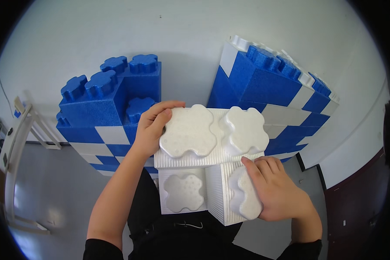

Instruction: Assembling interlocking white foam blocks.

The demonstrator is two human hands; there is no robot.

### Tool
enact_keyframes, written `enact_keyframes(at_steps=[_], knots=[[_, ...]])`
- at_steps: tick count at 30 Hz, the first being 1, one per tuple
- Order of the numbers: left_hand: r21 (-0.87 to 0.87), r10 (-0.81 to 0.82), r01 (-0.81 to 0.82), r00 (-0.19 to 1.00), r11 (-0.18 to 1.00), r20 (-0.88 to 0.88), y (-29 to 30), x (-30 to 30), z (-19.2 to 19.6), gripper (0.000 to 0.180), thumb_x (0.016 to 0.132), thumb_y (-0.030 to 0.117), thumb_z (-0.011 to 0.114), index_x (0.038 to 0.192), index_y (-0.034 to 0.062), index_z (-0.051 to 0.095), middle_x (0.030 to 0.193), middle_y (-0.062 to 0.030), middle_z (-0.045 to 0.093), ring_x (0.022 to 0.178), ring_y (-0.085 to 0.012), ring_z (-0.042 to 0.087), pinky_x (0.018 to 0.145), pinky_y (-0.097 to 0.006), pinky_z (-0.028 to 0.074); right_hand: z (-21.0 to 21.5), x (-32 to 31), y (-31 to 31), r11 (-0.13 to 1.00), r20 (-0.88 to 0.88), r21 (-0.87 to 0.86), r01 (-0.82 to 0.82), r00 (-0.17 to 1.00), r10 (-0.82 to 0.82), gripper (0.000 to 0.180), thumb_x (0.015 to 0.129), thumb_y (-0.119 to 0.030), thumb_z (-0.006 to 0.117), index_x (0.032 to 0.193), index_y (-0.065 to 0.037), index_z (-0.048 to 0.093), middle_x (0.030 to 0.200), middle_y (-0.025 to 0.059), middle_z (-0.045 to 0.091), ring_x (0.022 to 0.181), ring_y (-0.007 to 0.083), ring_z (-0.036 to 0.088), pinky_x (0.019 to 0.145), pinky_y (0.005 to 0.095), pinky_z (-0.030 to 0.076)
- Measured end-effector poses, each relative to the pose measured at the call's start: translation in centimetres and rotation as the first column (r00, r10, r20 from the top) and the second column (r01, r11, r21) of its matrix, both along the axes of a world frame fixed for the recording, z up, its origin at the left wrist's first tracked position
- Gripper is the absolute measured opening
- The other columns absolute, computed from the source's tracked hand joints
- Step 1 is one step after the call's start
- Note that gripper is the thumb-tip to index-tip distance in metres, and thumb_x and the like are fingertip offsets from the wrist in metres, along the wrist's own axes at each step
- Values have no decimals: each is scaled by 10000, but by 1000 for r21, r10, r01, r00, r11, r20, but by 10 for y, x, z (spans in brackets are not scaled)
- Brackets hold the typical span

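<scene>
In front of my body are large white foam building blocks with lobed studs on top. A longer white foam block (188,132) with two studs lies across the top of the group. My left hand (149,132) grips its left end, thumb on the near side of the upper face. A smaller white foam block (216,190) with one stud sits against its lower right. My right hand (276,190) is closed around that block's stud and right side. At lower left, another white stud (184,193) shows at a deeper level. Whether these pieces are joined cannot be seen.
Ahead on the left stands a stepped blue-and-white block wall (91,115). A second block wall (268,89) stands ahead on the right, with a gap between them. Behind is a pale wall (186,34). A white table frame (17,134) is at far left, a dark red panel (353,199) at right.
</scene>
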State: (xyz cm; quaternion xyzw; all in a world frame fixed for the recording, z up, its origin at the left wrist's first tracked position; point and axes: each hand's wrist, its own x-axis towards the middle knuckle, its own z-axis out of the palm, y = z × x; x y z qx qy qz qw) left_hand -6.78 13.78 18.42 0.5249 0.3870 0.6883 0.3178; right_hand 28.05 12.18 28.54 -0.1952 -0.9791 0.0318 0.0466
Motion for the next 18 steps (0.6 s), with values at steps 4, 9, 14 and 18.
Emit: enact_keyframes(at_steps=[4, 9, 14, 18], knots=[[26, 0, 1, 1000, 1000, -17, 2, 1, 4, 331, 1077, 155, 545, 1287, -5, 745, 1215, -117, 756, 1075, -166, 690, 951, -304, 543, -28, 8, 11, 1000, -13, 4, 19, 1000, -19, 1009, 611, -31, 759, 1535, 135, 389, 1219, 264, 535, 1213, 453, 517, 1111, 535, 380], [-13, -6, 6, 1000, 1000, 4, -2, 0, 2, 323, 1079, 120, 524, 1284, -10, 738, 1218, -114, 757, 1084, -169, 692, 958, -308, 545, -36, 10, 11, 1000, -23, -22, 18, 1000, -18, 1096, 564, -49, 782, 1561, 111, 356, 1313, 294, 502, 1298, 493, 478, 1168, 589, 343], [-18, -9, 9, 1000, 1000, -8, -1, -2, -4, 316, 1089, 136, 532, 1284, -6, 736, 1215, -113, 750, 1101, -175, 687, 975, -311, 539, -38, 14, 2, 999, -8, 33, 39, 999, -39, 1142, 573, -54, 797, 1598, 87, 314, 1385, 314, 483, 1365, 521, 443, 1220, 638, 289], [-17, -26, 26, 1000, 1000, -5, -3, -1, -3, 314, 1092, 144, 534, 1285, -3, 734, 1213, -114, 749, 1102, -176, 687, 977, -313, 540, -35, 16, -7, 993, 17, 62, 97, 995, -98, 1146, 592, -59, 807, 1617, 71, 310, 1408, 304, 487, 1372, 517, 443, 1213, 628, 307]])
